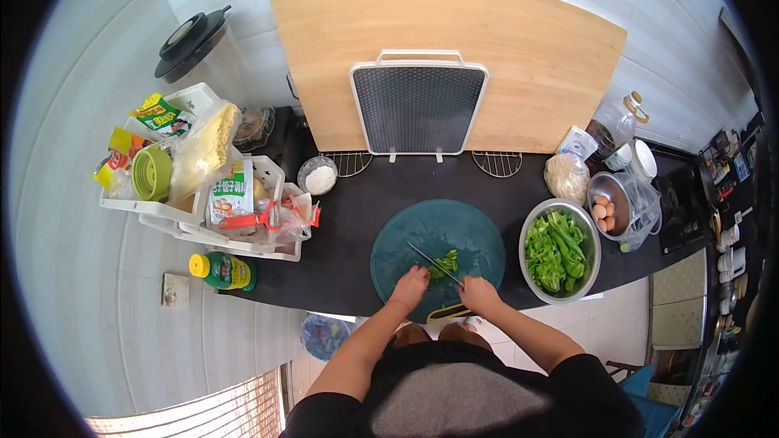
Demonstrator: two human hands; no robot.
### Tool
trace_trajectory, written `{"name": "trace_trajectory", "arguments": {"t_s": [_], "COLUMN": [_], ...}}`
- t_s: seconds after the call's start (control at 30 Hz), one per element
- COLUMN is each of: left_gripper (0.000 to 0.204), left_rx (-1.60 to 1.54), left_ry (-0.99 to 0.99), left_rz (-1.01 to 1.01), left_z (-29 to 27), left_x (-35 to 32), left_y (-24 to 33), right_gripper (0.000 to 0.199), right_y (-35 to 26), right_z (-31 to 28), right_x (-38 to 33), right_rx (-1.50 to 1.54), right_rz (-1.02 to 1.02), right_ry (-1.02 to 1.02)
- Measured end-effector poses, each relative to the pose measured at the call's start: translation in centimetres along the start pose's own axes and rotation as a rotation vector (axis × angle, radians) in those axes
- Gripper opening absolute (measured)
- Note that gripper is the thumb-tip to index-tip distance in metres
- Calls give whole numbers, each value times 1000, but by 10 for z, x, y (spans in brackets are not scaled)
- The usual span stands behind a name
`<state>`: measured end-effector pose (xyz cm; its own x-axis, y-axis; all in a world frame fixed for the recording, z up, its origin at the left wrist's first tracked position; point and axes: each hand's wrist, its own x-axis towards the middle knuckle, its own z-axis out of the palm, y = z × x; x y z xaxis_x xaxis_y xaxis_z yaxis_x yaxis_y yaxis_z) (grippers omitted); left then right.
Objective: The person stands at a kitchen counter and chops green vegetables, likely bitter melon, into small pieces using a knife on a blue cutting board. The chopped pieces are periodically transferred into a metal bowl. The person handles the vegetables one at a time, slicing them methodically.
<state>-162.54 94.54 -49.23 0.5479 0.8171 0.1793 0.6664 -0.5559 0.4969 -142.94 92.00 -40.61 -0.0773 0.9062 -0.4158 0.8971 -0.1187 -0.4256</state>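
While fingers [418, 272] touch pepper [449, 259], slim metal blade [428, 259] slants.

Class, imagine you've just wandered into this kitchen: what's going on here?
A person's right hand holds a knife, its blade over the round teal cutting board. The left hand is at the cut green pepper on the board, beside the blade. To the right stands a metal bowl filled with more green peppers, and behind it a smaller bowl holds eggs.
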Motion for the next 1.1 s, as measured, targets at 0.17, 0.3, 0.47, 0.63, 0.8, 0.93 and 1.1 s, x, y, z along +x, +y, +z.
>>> {"name": "trace_trajectory", "arguments": {"t_s": [0.17,0.3,0.47,0.63,0.8,0.93,1.1], "left_gripper": [9,8,19,33,35,21,12], "left_rx": [-1,-49,76,10,-62,-101,-81], "left_ry": [-31,-14,-89,67,122,151,123], "left_rz": [57,-3,77,57,-196,-216,-230], "left_z": [-3,7,-10,-30,-44,-24,-15], "left_x": [3,-1,-3,-7,-30,-37,-31], "left_y": [2,1,5,12,7,-5,-3], "right_gripper": [20,21,22,21,21,22,22], "right_y": [7,-20,-21,-8,-11,-3,0], "right_z": [16,14,39,30,-4,-1,6], "right_x": [8,24,41,30,1,-12,-12], "right_rx": [-71,-71,50,218,140,45,-35], "right_rz": [8,-51,5,48,22,-33,-41], "right_ry": [-81,-51,90,166,109,26,-51]}}
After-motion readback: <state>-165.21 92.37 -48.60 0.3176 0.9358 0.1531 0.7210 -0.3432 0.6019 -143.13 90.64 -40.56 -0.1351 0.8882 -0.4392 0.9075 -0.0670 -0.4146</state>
